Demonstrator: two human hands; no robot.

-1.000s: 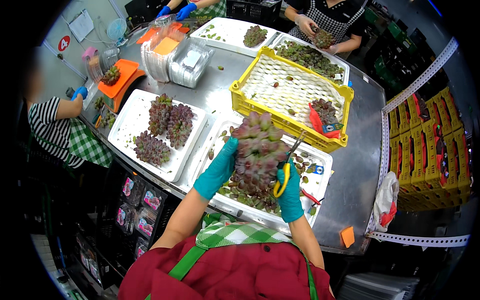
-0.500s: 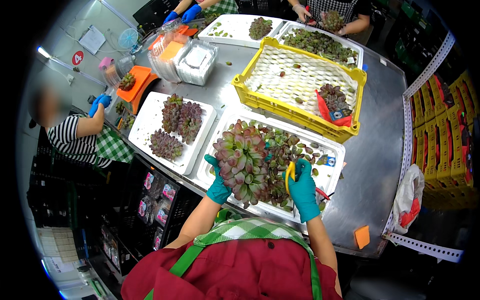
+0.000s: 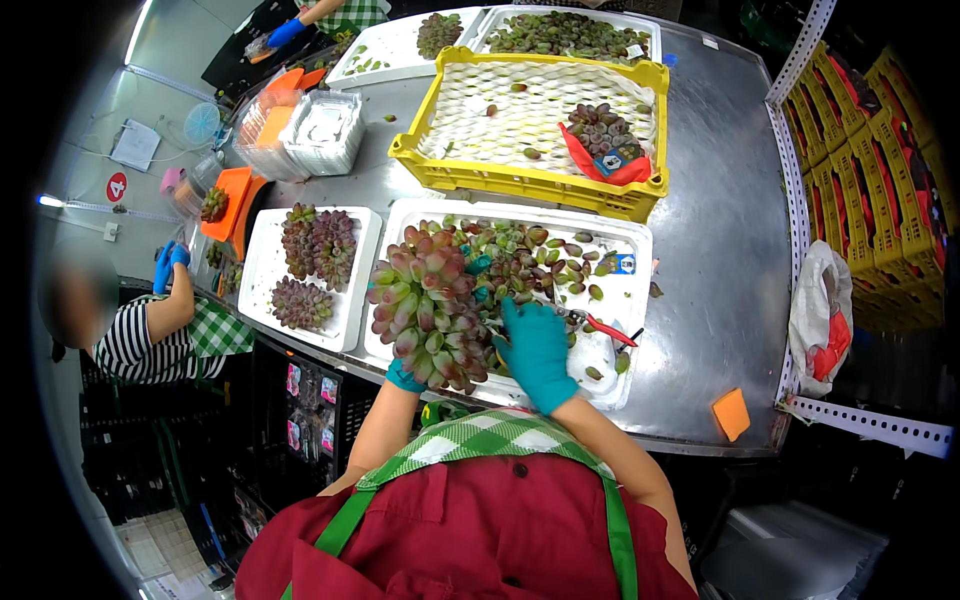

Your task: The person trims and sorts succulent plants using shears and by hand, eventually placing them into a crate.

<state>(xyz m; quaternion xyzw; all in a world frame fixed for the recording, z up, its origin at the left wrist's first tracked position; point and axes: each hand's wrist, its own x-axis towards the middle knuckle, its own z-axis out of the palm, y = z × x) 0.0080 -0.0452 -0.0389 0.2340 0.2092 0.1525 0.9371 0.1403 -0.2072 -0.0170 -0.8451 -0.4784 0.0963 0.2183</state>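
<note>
A large rosette succulent cluster, green with reddish tips, is held up over the left side of a white foam tray. My left hand, in a teal glove, grips it from below; the plant hides most of the fingers. Beside the plant's right side is my teal-gloved right hand, fingers bent in toward it. A thin yellow edge shows near its thumb, but what it holds is hidden. Right of that hand, red-handled pruning shears lie in the tray among loose succulent leaves and more rosettes.
A yellow crate lined with white netting holds a succulent in red wrap. Left stands another foam tray with several purple succulents. Clear plastic boxes, an orange scale and an orange sponge are around. A co-worker in blue gloves stands left.
My right hand has moved left to the plant; the yellow-handled tool it held no longer shows clearly. The red-handled shears are now more visible. The view has shifted.
</note>
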